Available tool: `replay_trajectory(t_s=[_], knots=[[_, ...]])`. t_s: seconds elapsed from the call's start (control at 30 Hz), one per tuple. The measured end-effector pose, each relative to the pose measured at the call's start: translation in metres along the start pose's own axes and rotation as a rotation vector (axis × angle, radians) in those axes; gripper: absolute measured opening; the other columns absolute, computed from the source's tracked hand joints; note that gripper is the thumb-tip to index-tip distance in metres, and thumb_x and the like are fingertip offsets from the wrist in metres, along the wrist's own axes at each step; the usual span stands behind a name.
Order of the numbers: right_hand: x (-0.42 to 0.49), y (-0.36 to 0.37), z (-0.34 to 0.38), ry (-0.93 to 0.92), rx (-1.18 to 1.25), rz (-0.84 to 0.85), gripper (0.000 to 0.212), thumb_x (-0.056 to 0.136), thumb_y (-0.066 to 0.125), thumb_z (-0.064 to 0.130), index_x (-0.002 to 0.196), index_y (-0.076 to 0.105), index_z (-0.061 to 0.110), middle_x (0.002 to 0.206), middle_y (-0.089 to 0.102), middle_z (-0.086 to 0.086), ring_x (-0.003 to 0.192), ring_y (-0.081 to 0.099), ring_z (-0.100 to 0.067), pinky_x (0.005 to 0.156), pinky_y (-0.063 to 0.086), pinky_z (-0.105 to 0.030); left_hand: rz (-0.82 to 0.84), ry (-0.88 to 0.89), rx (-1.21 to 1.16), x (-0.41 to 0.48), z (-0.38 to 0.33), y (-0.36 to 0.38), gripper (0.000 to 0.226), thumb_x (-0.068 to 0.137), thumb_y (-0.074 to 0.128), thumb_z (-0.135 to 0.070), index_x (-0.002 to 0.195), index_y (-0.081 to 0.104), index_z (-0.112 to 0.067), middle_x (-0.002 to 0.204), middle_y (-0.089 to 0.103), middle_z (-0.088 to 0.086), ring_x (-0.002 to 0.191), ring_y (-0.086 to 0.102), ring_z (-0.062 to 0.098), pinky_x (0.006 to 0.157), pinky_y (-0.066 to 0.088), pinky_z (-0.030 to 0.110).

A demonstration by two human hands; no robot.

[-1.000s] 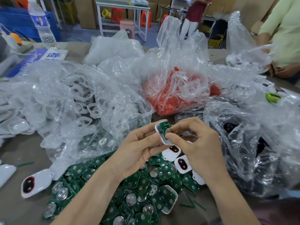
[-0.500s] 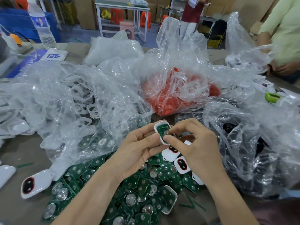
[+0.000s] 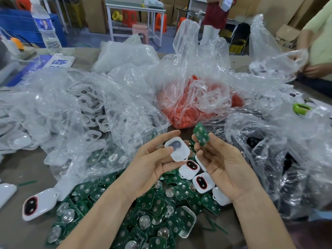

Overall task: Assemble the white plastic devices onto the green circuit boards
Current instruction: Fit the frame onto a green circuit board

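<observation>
Green circuit board [image 3: 201,134] is standing on end, pinched in the grip of the right hand [image 3: 222,164], just beside but apart from the white plastic shell [image 3: 177,149], which the left hand [image 3: 152,164] is holding, above the near edge of the table [image 3: 27,169].

I've got a single wide-angle head view, looking forward and down over the counter [image 3: 23,164]. It sits close: left hand [image 3: 150,168] and right hand [image 3: 226,168] fill the lower centre.

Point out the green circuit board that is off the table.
The green circuit board pinched by the right hand, raised beside the white plastic device in the left hand; the other boards lie heaped below.
</observation>
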State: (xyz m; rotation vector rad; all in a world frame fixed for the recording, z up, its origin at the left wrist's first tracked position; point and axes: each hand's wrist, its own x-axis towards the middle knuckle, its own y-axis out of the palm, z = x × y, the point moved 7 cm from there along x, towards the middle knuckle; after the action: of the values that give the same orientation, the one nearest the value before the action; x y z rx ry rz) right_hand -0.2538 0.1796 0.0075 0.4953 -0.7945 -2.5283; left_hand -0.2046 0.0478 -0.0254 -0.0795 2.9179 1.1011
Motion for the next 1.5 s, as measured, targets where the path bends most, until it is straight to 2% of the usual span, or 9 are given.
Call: replay_trajectory(t_s=[0.17,0.27,0.33,0.57,0.63,0.73,1.17,1.37,1.5], knots=[[0.001,-0.001,-0.004,0.036,0.099,0.015,0.023,0.065,0.073,0.016,0.081,0.078,0.001,0.090,0.073,-0.017,0.075,0.072,-0.016,0.061,0.056,-0.019,-0.068,0.022,0.134,0.001,0.002,-0.004,0.033,0.080,0.064,0.000,0.106,0.073,-0.019,0.103,0.073,0.017,0.095,0.072,0.033,0.068,0.060,0.029],[-0.001,0.001,-0.012,0.111,0.171,0.056,0.052,0.039,0.096,0.017,0.083,0.076,-0.002,0.093,0.072,-0.020,0.077,0.072,-0.019,0.061,0.057,-0.021,-0.088,0.031,0.194,0.002,0.003,-0.006,0.038,0.085,0.060,0.011,0.107,0.071,-0.018,0.102,0.074,0.015,0.094,0.072,0.034,0.067,0.060,0.028],[-0.003,0.003,-0.017,0.165,0.231,0.079,0.060,0.032,0.099,0.014,0.084,0.076,-0.005,0.094,0.072,-0.021,0.076,0.072,-0.021,0.061,0.058,-0.022,-0.091,0.036,0.230,0.002,0.003,-0.006,0.039,0.085,0.059,0.013,0.109,0.069,-0.017,0.097,0.075,0.010,0.090,0.073,0.030,0.068,0.059,0.028],[-0.007,0.004,-0.022,0.183,0.224,0.119,0.060,0.036,0.098,0.011,0.090,0.075,-0.002,0.096,0.072,-0.018,0.068,0.070,-0.019,0.057,0.058,-0.022,-0.121,0.083,0.294,0.001,0.000,-0.007,0.041,0.086,0.059,0.016,0.106,0.071,-0.018,0.085,0.075,0.002,0.078,0.074,0.021,0.066,0.059,0.026],[-0.005,0.000,-0.019,0.130,0.175,0.084,0.047,0.041,0.095,0.006,0.084,0.076,0.002,0.090,0.071,-0.016,0.066,0.069,-0.017,0.058,0.057,-0.021,-0.113,0.085,0.299,0.001,0.001,-0.006,0.041,0.086,0.060,0.015,0.105,0.072,-0.019,0.086,0.074,0.001,0.079,0.074,0.023,0.066,0.059,0.026],[-0.001,-0.010,-0.014,0.024,0.061,-0.027,0.015,0.062,0.072,0.000,0.072,0.076,0.011,0.077,0.068,-0.008,0.066,0.068,-0.014,0.061,0.057,-0.019,-0.101,0.080,0.308,0.002,0.004,-0.006,0.040,0.087,0.059,0.014,0.105,0.071,-0.020,0.092,0.075,0.002,0.086,0.074,0.028,0.068,0.059,0.027],[-0.011,-0.025,-0.022,-0.156,-0.155,-0.214,0.013,0.066,0.068,0.005,0.073,0.073,0.014,0.072,0.066,-0.006,0.067,0.067,-0.013,0.061,0.056,-0.021,-0.124,0.029,0.215,0.002,0.009,-0.007,0.029,0.092,0.045,0.018,0.107,0.060,-0.002,0.109,0.070,0.018,0.094,0.072,0.034,0.072,0.059,0.032],[-0.016,-0.022,-0.017,-0.236,-0.419,-0.247,0.025,0.076,0.072,-0.002,0.085,0.076,0.021,0.080,0.073,-0.001,0.070,0.068,-0.015,0.066,0.055,-0.019,-0.150,0.042,0.229,0.001,0.007,-0.006,0.026,0.092,0.044,0.019,0.104,0.055,-0.001,0.087,0.075,0.007,0.078,0.074,0.023,0.067,0.059,0.028],[-0.017,-0.019,-0.019,-0.253,-0.559,-0.287,0.030,0.073,0.077,-0.002,0.090,0.076,0.023,0.086,0.074,-0.006,0.071,0.069,-0.013,0.060,0.051,-0.013,-0.199,0.072,0.259,0.001,0.005,-0.009,0.026,0.091,0.046,0.019,0.101,0.057,-0.002,0.076,0.074,-0.002,0.070,0.071,0.014,0.065,0.059,0.026]])
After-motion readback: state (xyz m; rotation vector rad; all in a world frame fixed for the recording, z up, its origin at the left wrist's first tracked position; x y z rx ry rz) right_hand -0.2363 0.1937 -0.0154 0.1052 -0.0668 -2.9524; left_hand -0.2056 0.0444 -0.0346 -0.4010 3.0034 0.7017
